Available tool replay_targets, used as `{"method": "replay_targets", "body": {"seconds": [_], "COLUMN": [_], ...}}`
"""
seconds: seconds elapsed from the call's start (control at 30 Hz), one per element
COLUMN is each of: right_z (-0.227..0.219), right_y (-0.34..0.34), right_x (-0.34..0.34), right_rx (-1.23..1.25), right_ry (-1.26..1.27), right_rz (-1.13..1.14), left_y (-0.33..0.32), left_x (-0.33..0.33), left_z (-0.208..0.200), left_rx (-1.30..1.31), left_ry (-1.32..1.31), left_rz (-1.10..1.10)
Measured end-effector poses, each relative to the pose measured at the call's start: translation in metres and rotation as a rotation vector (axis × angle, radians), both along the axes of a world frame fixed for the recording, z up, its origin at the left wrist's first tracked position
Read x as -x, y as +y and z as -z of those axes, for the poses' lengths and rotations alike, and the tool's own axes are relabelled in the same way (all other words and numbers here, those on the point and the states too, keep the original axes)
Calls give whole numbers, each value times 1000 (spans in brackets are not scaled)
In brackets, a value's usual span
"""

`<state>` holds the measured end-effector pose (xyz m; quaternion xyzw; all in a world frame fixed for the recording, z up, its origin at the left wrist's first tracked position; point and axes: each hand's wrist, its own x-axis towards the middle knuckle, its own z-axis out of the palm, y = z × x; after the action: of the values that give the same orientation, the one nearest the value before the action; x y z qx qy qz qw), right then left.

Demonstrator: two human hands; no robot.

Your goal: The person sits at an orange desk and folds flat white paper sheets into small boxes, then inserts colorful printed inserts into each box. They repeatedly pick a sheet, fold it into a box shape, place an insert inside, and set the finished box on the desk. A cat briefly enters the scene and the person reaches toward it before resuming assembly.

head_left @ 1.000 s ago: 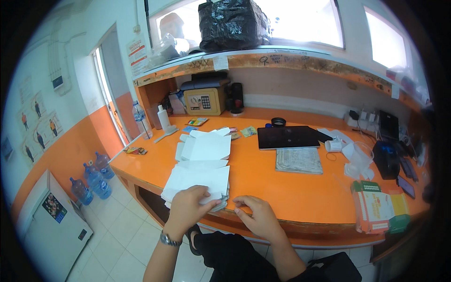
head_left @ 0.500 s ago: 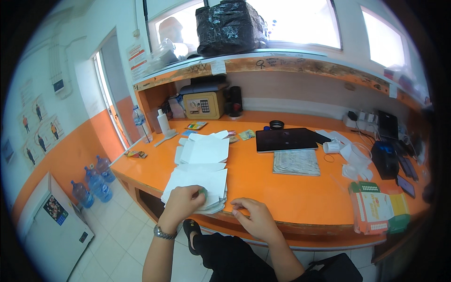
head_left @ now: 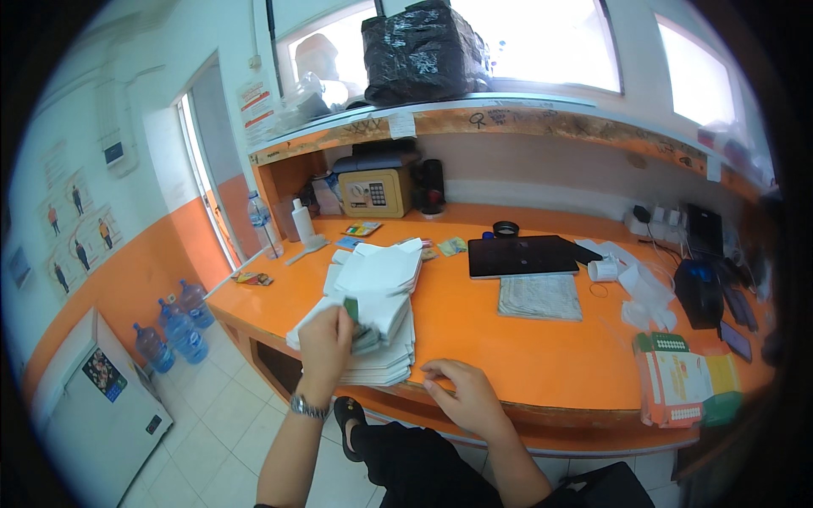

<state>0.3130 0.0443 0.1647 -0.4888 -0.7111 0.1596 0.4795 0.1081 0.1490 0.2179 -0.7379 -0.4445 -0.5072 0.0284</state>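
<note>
A stack of flattened cartons point(head_left: 381, 366), white side up, lies left of the middle of the orange desk. My left hand point(head_left: 327, 339) is closed on the near end of an upper flattened carton point(head_left: 377, 269), which is raised off the pile. A green printed patch shows by its fingertips, blurred by motion. My right hand point(head_left: 461, 391) lies at the desk's front edge, just right of the stack. Its fingers are loosely bent with the thumb apart, and it holds nothing.
Further right are a black laptop point(head_left: 521, 256), a folded newspaper-like bundle point(head_left: 540, 298) and colourful flattened boxes point(head_left: 682, 377). A plastic bottle point(head_left: 262, 224), a white bottle point(head_left: 302, 222) and a yellow safe point(head_left: 373, 193) stand behind. A shelf point(head_left: 508, 121) overhangs the back.
My left hand has pulled up and slightly left, lifting the near end of the upper carton. More of the stack's layers show beneath. The right hand has stayed at the edge.
</note>
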Motion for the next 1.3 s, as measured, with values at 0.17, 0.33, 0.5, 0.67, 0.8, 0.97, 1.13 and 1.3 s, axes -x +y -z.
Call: {"method": "replay_targets", "body": {"seconds": [0.17,0.33,0.5,0.67,0.8,0.97,1.13,1.3], "right_z": [1,2,1,-6,-8,34,107,123], "right_y": [-1,-1,-1,-18,-35,-28,-13,13], "right_x": [0,1,2,19,78,200,241,219], "right_rx": [16,17,33,-168,-552,-347,523,331], "right_ry": [42,43,40,165,77,-129,-120,-15], "right_rz": [-18,-9,-5,-62,-457,-923,-1105,-1078], "left_y": [25,20,5,-92,-208,-276,-262,-224], "left_x": [14,29,89,191,224,198,178,179], "left_z": [-40,-40,-39,-18,43,114,140,132], "left_rx": [37,-201,-690,-970,-566,40,456,676], "left_ry": [-111,-280,-583,-361,-216,65,-173,-133], "left_rz": [23,-6,-247,-676,-489,-651,-508,-287]}}
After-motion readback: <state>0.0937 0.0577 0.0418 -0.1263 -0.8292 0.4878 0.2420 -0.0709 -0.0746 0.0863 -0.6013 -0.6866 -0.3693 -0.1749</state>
